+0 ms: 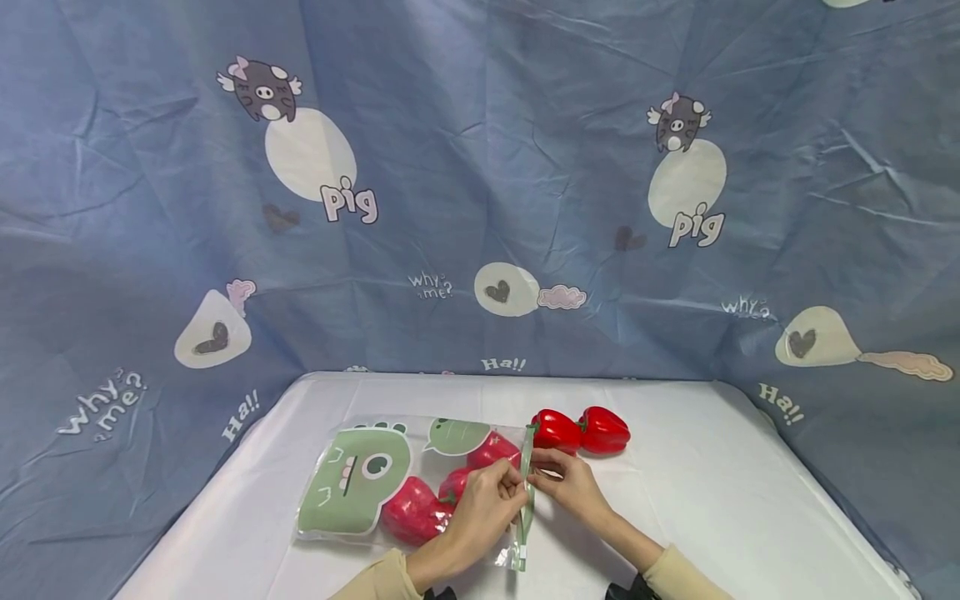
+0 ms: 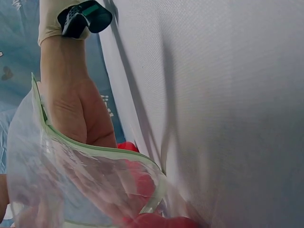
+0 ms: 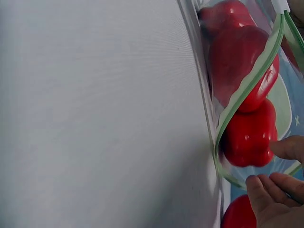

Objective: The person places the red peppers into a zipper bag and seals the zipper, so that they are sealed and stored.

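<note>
A clear zip bag (image 1: pixel 431 458) with a green monster print lies on its side, holding several red bell peppers (image 1: pixel 412 510). Its green-edged mouth (image 3: pixel 259 71) faces right and gapes in the right wrist view. At that mouth my left hand (image 1: pixel 483 504) pinches the edge with curled fingers. My right hand (image 1: pixel 573 490) touches the same edge from the right; its thumb and fingers (image 3: pixel 280 187) stand apart, with the rim passing between them. Through the plastic, the left wrist view blurs the right hand's fingers.
Two loose red bell peppers (image 1: pixel 603 431) lie side by side just beyond the bag's mouth, close to my right hand. White cloth covers the table (image 1: pixel 697 467). A blue printed curtain (image 1: pixel 480 183) hangs behind it. A white slider (image 3: pixel 280 5) sits on the bag's zip.
</note>
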`<state>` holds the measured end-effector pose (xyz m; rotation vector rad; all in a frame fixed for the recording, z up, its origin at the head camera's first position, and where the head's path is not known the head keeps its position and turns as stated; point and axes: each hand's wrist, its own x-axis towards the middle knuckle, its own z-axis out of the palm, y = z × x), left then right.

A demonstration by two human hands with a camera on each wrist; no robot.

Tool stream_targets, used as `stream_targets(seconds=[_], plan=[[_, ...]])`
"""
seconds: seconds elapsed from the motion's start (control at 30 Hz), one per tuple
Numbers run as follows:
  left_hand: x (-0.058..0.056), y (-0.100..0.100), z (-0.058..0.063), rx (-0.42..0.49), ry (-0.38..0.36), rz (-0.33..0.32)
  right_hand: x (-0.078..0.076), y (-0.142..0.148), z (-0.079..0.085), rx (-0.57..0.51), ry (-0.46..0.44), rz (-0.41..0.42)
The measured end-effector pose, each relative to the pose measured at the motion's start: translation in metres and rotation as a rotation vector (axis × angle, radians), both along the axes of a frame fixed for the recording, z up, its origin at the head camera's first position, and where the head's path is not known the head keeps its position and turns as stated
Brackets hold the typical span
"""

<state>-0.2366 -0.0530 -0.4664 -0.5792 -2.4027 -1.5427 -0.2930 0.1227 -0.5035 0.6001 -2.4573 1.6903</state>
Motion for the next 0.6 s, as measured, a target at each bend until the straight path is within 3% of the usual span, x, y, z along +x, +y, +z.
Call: stream_targets(seconds=[0.13, 0.37, 0.6], plan=[[0.000, -0.001, -0.001, -0.006, -0.003, 0.006, 0.001, 0.007, 0.000, -0.009, 0.005, 0.026], [-0.001, 0.000, -0.002, -0.013, 0.028, 0.024, -0.003, 0.024, -0.004, -0.031, -0.027, -0.009], [-0.002, 0.000, -0.004, -0.022, 0.030, 0.037, -0.004, 0.040, -0.002, -0.029, 0.021, 0.005]])
